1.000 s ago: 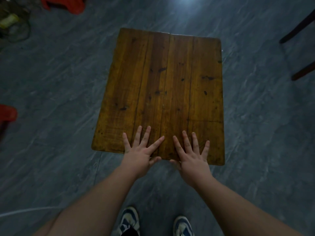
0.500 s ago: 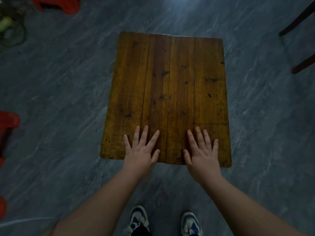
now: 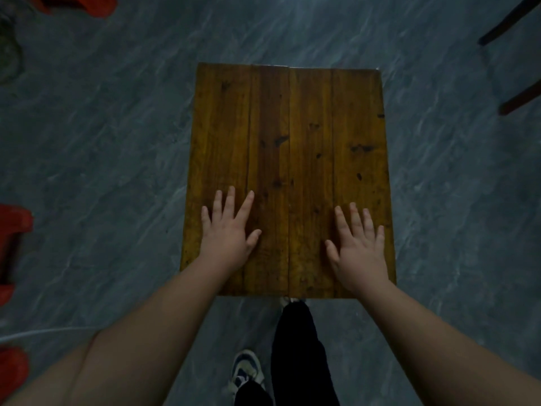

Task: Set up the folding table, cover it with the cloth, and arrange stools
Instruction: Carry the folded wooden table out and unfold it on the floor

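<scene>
Table standing, cloth and stools not yet dealt with

Red stools point(image 3: 14, 230) wait at the left edge; left hand point(image 3: 227, 238) and right hand point(image 3: 358, 253) lie flat with fingers spread on the folding table point(image 3: 288, 136), farther apart than a moment ago, one leg stepped forward; no cloth in view

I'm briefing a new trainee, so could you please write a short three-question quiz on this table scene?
1. True or false: a cloth already covers the wooden table.
2. How does the left hand lie? A) gripping the table edge B) flat, fingers spread C) in a fist
3. What colour are the stools at the left edge?

Key: 1 false; 2 B, as does the right hand; 3 red.
</scene>
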